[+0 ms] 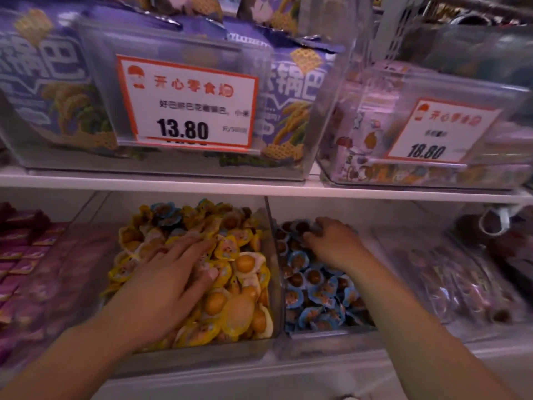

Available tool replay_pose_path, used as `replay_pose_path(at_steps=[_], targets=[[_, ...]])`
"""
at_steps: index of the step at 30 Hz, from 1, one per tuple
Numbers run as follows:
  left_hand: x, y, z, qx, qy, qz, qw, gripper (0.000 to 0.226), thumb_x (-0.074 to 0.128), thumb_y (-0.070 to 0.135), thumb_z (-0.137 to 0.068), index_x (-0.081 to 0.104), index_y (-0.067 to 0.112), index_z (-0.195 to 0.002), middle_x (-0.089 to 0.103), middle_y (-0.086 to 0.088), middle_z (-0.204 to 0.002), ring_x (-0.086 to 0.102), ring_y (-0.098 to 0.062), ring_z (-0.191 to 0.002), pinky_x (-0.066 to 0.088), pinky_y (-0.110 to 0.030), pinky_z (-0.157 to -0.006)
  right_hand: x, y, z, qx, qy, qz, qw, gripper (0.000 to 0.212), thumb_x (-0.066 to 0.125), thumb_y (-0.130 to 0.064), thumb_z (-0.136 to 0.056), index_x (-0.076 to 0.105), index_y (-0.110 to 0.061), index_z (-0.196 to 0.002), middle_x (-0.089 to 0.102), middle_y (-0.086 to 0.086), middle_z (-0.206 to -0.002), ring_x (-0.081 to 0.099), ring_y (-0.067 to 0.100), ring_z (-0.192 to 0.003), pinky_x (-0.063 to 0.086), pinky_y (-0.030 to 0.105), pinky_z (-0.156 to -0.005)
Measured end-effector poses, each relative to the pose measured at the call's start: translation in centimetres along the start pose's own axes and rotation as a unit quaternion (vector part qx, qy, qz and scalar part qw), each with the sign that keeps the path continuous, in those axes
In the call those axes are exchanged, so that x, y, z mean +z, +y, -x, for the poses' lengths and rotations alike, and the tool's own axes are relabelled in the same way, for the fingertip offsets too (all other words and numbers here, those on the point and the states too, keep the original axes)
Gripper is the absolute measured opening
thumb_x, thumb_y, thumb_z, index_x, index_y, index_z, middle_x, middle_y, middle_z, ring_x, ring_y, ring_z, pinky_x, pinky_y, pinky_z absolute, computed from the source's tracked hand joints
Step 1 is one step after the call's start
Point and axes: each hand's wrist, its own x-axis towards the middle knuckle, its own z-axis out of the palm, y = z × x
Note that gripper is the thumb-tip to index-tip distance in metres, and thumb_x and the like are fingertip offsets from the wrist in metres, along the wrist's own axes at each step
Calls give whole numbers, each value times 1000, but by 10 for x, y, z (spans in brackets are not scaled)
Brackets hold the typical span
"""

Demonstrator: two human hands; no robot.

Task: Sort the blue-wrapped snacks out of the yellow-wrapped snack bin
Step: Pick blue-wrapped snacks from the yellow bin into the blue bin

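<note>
**Both hands down in the two snack bins, lower shelf**

Left hand (pixel 170 267) lies flat, fingers spread, on the yellow-wrapped snacks (pixel 230 295) in the yellow bin (pixel 202 355) at lower centre, probably raking for strays. A few blue-wrapped snacks (pixel 164 210) sit at that bin's back edge. Right hand (pixel 331 241) curls over the blue bin (pixel 317 340) just right; whether it pinches a packet, cannot tell. Likely a drop-off.

We are in a snack shop: white shelving (pixel 173 184) carries clear plastic bins (pixel 268 284) heaped with small wrapped sweets, and printed price cards (pixel 187 102) reading 13.80 and 18.80 (pixel 438 131) hang on the upper bins' fronts.
</note>
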Motion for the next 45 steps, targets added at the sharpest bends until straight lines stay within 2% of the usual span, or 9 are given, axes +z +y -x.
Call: replay_pose_path(at_steps=[6, 12, 19, 25, 28, 33, 35, 41, 45], targets=[[-12, -9, 24, 19, -31, -8, 999, 54, 26, 61, -96, 39, 40, -144, 40, 20, -147, 42, -4, -132, 30, -29, -111, 5, -57, 38, -215, 244, -90, 941, 33, 56, -26, -88, 69, -13, -115, 70, 17, -110, 65, 37, -98, 51, 38, -87], [-23, -18, 57, -20, 8, -26, 999, 43, 28, 53, -98, 49, 37, -132, 48, 18, -136, 48, -8, -125, 24, -29, -113, 39, -152, 64, -374, 41, -6, 926, 52, 44, -39, -84, 53, -30, -135, 60, 2, -128, 59, 25, -114, 51, 37, -96], [-12, -14, 75, -38, 20, 1, 999, 51, 21, 54, -96, 46, 31, -134, 36, 5, -150, 32, -20, -142, 7, -35, -122, 86, -223, -25, -340, -167, 192, 905, 86, 59, -58, -71, 26, -42, -149, 33, -2, -155, 41, 26, -137, 38, 44, -110], [-11, -17, 70, -66, 13, 75, 995, 49, 35, 48, -96, 45, 20, -135, 21, -3, -159, -3, -26, -152, -8, -43, -122, 108, -221, -53, -316, -184, 229, 902, 100, 56, -81, -61, 6, -54, -143, 27, -6, -155, 39, 27, -137, 32, 46, -110], [-11, -19, 68, -69, 2, 94, 993, 50, 38, 45, -97, 45, 16, -137, 23, -6, -158, 4, -29, -151, -1, -40, -121, 97, -219, -55, -320, -221, 197, 900, 95, 69, -79, -54, 24, -60, -136, 50, -6, -136, 53, 17, -122, 43, 38, -104], [-12, -21, 69, -48, -18, 115, 992, 48, 40, 43, -97, 40, 19, -138, 21, -5, -158, 9, -32, -150, 11, -50, -118, 77, -203, -44, -314, -210, 149, 914, 34, 72, -68, -56, 54, -72, -85, 64, -34, -82, 61, -12, -79, 41, 7, -66], [-11, -21, 69, -42, -15, 109, 993, 48, 40, 44, -97, 39, 20, -139, 22, -5, -157, 12, -32, -150, 14, -51, -118, 72, -199, -39, -323, -198, 112, 919, 29, 74, -57, -62, 59, -70, -84, 65, -37, -82, 63, -13, -77, 42, 4, -61], [-14, -21, 67, -52, 53, 139, 988, 40, 38, 44, -94, 50, 28, -129, 41, 6, -140, 40, -20, -131, 30, -38, -109, 51, -180, -23, -310, -175, 0, 935, 21, 77, -42, -75, 73, -46, -95, 72, -21, -101, 67, -4, -93, 54, 33, -92], [-17, -18, 63, -57, 132, 194, 970, 39, 41, 41, -90, 53, 34, -127, 45, 14, -133, 51, -13, -115, 42, -34, -99, 28, -169, 9, -299, -151, -87, 938, 20, 77, -37, -81, 70, -49, -96, 72, -25, -96, 68, -6, -88, 52, 15, -77]])
